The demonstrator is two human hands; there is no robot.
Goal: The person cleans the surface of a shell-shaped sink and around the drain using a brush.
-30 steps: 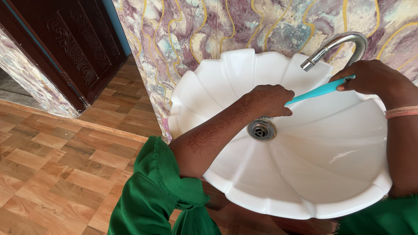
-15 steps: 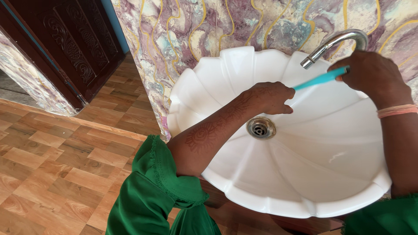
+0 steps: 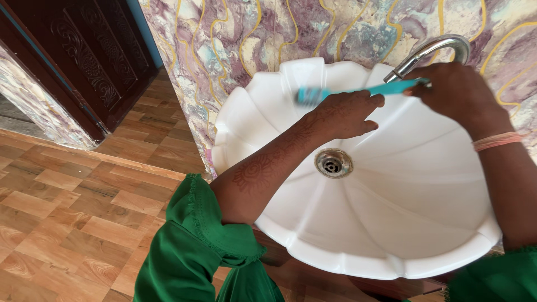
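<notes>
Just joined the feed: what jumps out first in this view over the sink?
A white scalloped basin fills the right of the frame, its metal drain at the centre. Over it, the right hand holds a turquoise toothbrush by the handle, its blurred head over the back rim, with the left hand just beneath its shaft. A chrome tap curves out from the marbled purple wall.

I counted one white sink [image 3: 391, 223], one tap [image 3: 442, 47], one drain [image 3: 333, 163], one blue toothbrush [image 3: 358, 91] and two hands.
</notes>
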